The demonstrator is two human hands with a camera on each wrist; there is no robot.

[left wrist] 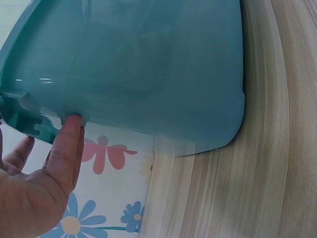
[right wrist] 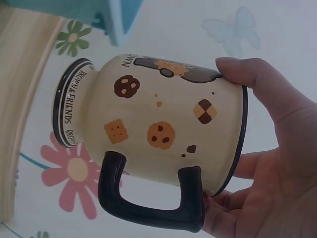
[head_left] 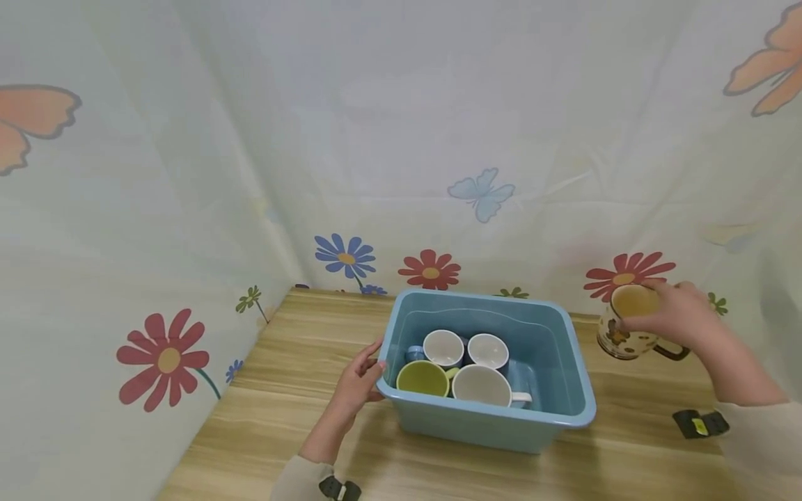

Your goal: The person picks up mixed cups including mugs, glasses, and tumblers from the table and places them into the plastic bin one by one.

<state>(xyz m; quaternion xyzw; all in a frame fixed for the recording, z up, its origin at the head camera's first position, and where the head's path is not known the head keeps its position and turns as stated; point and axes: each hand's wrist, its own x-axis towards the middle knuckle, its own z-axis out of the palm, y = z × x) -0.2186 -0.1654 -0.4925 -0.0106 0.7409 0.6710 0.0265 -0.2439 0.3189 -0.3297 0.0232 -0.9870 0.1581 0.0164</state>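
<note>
Against the flowered curtain, at the back of the wooden tabletop: blue bin, four mugs inside, bare wood open to its left, front and right. Beyond the bin's right rim, clear of it: cookie-print mug, gripped by its rim in the right hand, thumb and fingers curled over the mouth, dark handle facing the wrist. Left hand flat against the bin's left wall, fingers straight, touching under the lip, grip clasping nothing.
</note>
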